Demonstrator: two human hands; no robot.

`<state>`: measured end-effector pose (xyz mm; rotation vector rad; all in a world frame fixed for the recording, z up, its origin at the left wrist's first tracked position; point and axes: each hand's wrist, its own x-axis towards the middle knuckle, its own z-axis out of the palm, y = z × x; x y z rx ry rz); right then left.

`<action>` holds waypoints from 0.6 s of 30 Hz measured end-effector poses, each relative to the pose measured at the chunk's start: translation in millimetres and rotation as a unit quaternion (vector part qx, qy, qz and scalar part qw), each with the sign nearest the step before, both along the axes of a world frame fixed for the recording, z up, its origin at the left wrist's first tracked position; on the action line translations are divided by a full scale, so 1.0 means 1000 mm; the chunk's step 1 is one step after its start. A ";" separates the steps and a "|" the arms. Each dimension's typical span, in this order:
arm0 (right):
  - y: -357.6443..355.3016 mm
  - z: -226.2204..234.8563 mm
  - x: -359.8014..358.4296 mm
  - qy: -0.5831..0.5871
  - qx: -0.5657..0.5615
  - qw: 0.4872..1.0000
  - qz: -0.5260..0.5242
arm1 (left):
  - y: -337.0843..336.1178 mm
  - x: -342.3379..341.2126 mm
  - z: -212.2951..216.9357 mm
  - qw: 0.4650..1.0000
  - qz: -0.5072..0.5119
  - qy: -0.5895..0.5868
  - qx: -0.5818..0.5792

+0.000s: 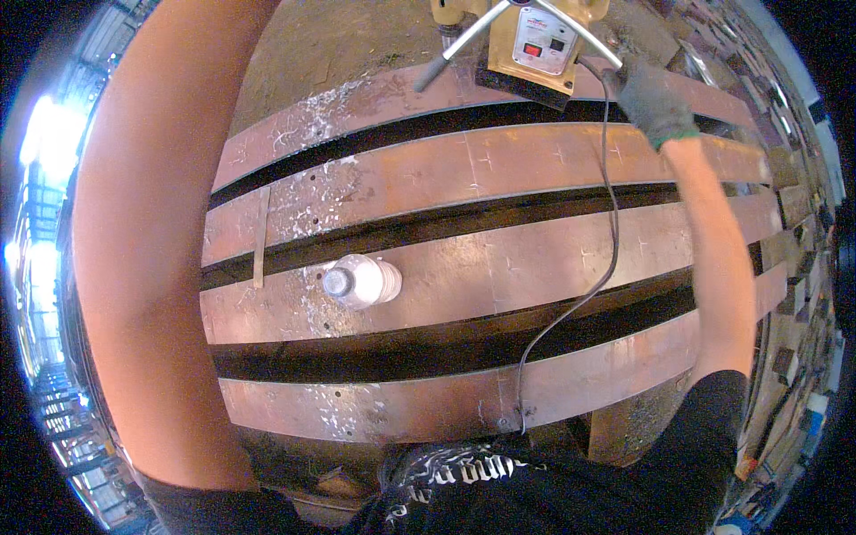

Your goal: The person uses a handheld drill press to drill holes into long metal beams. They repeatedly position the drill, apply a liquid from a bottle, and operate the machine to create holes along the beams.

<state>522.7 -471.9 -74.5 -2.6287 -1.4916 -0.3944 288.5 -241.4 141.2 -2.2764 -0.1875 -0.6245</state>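
Note:
A tan magnetic drill (535, 53) stands at the top of the view on the farthest steel plate (410, 98). Its front panel carries a red switch, and bare metal feed-handle bars (584, 34) spread out from it. My right hand (658, 105), in a dark grey glove with a green cuff, is closed around the end of the right-hand bar, hiding its grip. The left bar ends in a free dark grip. My left forearm (147, 223) rises along the left side, and its hand lies outside the picture.
Several long rusty steel plates lie side by side with dark gaps between them. A plastic bottle (361, 282) stands on one, near pale shavings and small drilled holes. A thin metal strip (262, 236) bridges a gap. A dark power cord (612, 205) trails from the drill toward me.

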 end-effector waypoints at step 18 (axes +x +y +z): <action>-0.062 -0.100 -0.206 0.204 0.272 0.931 0.134 | 0.057 -0.028 -0.056 0.959 0.150 0.096 -0.222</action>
